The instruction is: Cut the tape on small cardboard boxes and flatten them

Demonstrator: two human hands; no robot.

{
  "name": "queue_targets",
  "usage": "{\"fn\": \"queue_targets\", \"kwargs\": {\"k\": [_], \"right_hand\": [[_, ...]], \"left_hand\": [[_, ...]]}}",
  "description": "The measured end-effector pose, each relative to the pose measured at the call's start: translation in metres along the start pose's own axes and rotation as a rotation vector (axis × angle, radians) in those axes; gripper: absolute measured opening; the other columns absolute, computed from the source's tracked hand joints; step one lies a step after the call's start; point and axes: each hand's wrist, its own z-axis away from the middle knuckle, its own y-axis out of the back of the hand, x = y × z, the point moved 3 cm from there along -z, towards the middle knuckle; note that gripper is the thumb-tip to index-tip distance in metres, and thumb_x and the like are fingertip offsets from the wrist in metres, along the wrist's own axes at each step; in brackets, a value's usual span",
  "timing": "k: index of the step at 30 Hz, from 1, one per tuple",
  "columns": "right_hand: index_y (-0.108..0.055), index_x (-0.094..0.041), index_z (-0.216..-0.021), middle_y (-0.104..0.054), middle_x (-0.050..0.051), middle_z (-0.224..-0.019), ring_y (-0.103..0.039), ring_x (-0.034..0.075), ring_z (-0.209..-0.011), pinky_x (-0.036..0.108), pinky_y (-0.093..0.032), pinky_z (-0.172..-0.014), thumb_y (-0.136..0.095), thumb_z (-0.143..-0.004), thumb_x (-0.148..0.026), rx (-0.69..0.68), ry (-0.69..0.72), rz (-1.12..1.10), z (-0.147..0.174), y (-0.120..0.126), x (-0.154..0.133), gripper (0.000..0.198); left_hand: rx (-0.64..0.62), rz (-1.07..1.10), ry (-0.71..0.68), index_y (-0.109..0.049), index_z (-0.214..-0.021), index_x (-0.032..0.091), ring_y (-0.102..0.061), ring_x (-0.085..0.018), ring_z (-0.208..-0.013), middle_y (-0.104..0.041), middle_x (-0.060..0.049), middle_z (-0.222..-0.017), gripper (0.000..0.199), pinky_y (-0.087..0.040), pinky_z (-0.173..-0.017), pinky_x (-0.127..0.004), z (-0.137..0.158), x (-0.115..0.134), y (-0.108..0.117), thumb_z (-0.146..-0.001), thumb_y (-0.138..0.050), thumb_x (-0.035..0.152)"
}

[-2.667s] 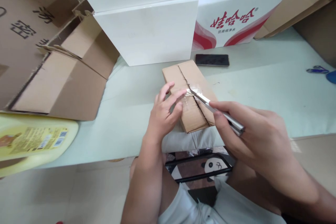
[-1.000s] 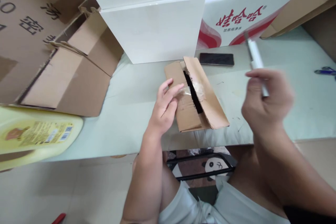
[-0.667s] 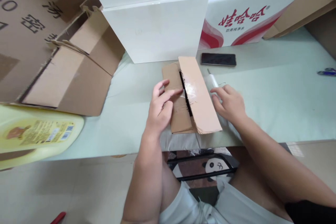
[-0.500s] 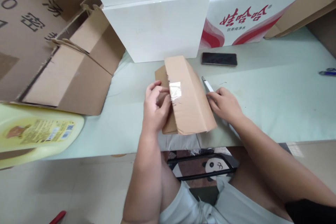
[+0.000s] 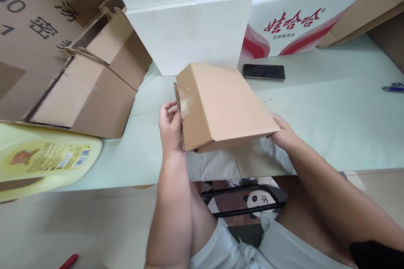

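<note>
A small brown cardboard box point(image 5: 233, 101) is tilted over the table in front of me, its broad plain side facing up. A patch of clear tape point(image 5: 184, 105) crosses its left side, close to a rough edge. My left hand point(image 5: 171, 125) grips that left edge, fingers curled behind it. At the near right corner my right hand point(image 5: 283, 133) holds the box, with its fingertips hidden underneath. The white pen-like tool is out of sight.
A black phone point(image 5: 264, 72) lies beyond the box on the green-covered table point(image 5: 331, 126). White cartons point(image 5: 192, 38) stand behind. Open brown cartons point(image 5: 104, 96) and a yellow jug point(image 5: 57, 159) are at left. Blue pens point(image 5: 394, 88) lie far right.
The box has turned and tipped, so its broad side now faces up and the taped side has swung left. My left hand moved left; my right hand shifted from the white tool to the box.
</note>
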Motion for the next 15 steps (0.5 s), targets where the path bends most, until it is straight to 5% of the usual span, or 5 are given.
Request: {"fn": "queue_targets", "kwargs": {"k": [3,8,15], "right_hand": [[-0.066,-0.032,-0.128,-0.071,0.008,-0.126,-0.066,0.031,-0.119,0.047,-0.056,-0.094,-0.057,-0.086,-0.065,0.073,-0.076,-0.188,0.002,0.001,-0.001,0.054],[-0.059,-0.032,-0.136,-0.070,0.014,-0.128,-0.064,0.035,-0.125,0.052,-0.057,-0.094,-0.045,-0.076,-0.089,0.159,-0.046,-0.189,0.001,-0.005,-0.010,0.085],[-0.048,-0.031,-0.148,-0.069,0.015,-0.131,-0.068,0.035,-0.116,0.045,-0.063,-0.080,-0.079,-0.061,-0.081,0.062,-0.145,-0.320,0.003,-0.008,-0.001,0.105]], "left_hand": [[0.052,0.053,0.005,-0.059,-0.090,0.025,-0.065,-0.015,-0.071,-0.069,0.001,-0.083,0.037,-0.051,-0.061,-0.025,-0.004,-0.003,0.002,-0.066,-0.081,0.042],[0.037,-0.005,-0.023,-0.063,-0.091,0.022,-0.066,-0.015,-0.075,-0.071,-0.002,-0.091,0.040,-0.052,-0.063,-0.025,-0.002,-0.002,-0.004,-0.063,-0.083,0.042],[-0.041,0.041,0.056,-0.062,-0.091,0.024,-0.065,-0.013,-0.071,-0.070,0.000,-0.091,0.050,-0.050,-0.059,-0.023,0.002,-0.008,-0.010,-0.053,-0.092,0.036]]}}
